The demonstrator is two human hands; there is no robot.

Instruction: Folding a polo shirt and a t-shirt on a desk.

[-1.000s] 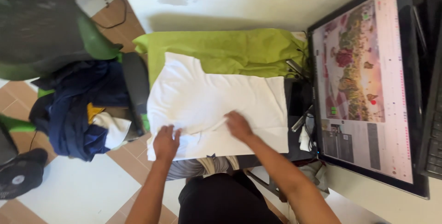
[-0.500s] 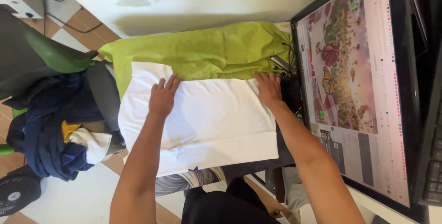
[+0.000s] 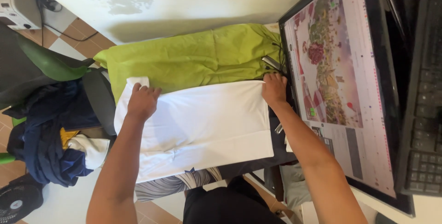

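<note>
A white garment (image 3: pixel 202 122) lies spread flat on a small table, over a lime-green cloth (image 3: pixel 193 60) that covers the far half. My left hand (image 3: pixel 142 100) grips the garment's far left corner, fingers curled around the fabric. At the far right corner, my right hand (image 3: pixel 274 88) pinches the white edge, close to the monitor's lower rim. Both arms reach forward over the garment.
A large monitor (image 3: pixel 340 81) with a colourful picture stands on the right, a keyboard (image 3: pixel 426 90) beyond it. A green and black chair (image 3: pixel 55 74) heaped with dark blue clothes (image 3: pixel 41 136) sits left. Cables and a small metal object lie by the monitor. The floor is tiled.
Both hands went from the garment's near part to its far edge, then closed on the two far corners. The far white edge has pulled back toward me, baring more green cloth.
</note>
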